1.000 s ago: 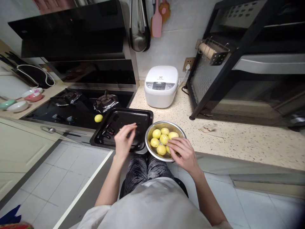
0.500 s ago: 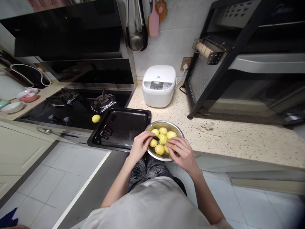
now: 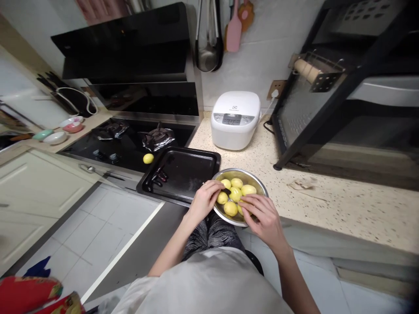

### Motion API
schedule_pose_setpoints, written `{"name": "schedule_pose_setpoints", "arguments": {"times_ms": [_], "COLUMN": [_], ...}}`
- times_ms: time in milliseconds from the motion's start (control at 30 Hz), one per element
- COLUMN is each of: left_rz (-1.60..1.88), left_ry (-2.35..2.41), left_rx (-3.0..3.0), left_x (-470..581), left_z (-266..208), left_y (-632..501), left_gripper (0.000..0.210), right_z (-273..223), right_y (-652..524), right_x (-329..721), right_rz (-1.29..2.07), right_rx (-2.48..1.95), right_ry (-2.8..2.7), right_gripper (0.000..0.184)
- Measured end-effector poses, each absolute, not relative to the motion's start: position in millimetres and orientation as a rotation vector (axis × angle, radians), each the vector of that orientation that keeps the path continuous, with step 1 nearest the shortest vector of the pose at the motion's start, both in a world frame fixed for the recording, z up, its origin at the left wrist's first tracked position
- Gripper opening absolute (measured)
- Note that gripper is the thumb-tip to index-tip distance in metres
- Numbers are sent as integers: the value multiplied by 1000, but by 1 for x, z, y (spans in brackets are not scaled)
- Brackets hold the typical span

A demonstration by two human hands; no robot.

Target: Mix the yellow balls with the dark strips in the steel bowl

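Note:
A round metal bowl (image 3: 262,185) holds several yellow lemons (image 3: 236,183). My left hand (image 3: 205,199) is over the bowl's left rim, thumb and fingers pinched on a small dark, elongated object (image 3: 226,191) whose kind I cannot make out. Over the right side of the bowl, my right hand (image 3: 264,214) curls its fingers round a lemon (image 3: 240,209), which they partly cover. Left of the bowl lies a black baking tray (image 3: 193,170). Several small dark, shiny pieces (image 3: 159,175) sit along its left side.
One more lemon (image 3: 148,158) lies on the black gas stove (image 3: 131,152) beside the tray. A white rice cooker (image 3: 235,126) stands behind the bowl. To the right is a black rack (image 3: 294,126). Small bowls (image 3: 55,138) stand at the far left, and red packages (image 3: 29,290) are at lower left.
The view has swung left, so everything appears further right and the red packages have come into sight. Both hands keep nearly the same place over the bowl.

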State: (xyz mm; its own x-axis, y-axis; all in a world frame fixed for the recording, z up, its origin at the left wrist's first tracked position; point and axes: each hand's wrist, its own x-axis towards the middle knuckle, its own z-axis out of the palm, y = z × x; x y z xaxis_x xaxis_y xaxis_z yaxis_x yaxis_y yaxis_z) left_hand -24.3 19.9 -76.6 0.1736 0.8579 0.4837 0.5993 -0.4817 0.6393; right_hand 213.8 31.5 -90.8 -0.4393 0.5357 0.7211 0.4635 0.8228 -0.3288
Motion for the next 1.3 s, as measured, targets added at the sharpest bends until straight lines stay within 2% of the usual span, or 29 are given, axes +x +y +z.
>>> {"name": "schedule_pose_setpoints", "arguments": {"times_ms": [100,200,433,567,667,733,867,1000,1133,1200,1300], "left_rz": [1262,1229,744,474,450,483,693,1133,1612,1693,1598], "left_ry": [1515,1890,2627,2740,2719,2694,2684,2565,2104,1884,1629], "left_rx": [2194,2157,1847,1769,1810,1832,1746,1719,1813,1858,1974], "left_x": [-43,-80,-158,-173,-177,-178,-181,-176,-137,-107,-63], "left_z": [-75,-79,-89,-87,-86,-85,-86,-83,-69,-59,-50], "left_y": [20,19,17,20,26,29,31,30,21,13,0], "left_gripper": [25,27,28,32,25,19,23,20,15,14,14], "right_z": [-93,-95,-93,-92,-92,-92,-90,-88,-87,-87,-86], "right_y": [33,35,35,35,35,35,32,31,31,31,30], "right_x": [215,215,211,211,213,214,215,214,211,210,210], "right_rz": [105,86,89,72,57,53,62,41,49,58,60], "right_rx": [-715,-691,-647,-648,-655,-665,-687,-699,-699,-703,-715], "right_ry": [-2102,-2103,-2107,-2107,-2102,-2100,-2090,-2084,-2089,-2090,-2092], "right_gripper": [24,24,27,26,23,23,23,22,21,21,20]}}
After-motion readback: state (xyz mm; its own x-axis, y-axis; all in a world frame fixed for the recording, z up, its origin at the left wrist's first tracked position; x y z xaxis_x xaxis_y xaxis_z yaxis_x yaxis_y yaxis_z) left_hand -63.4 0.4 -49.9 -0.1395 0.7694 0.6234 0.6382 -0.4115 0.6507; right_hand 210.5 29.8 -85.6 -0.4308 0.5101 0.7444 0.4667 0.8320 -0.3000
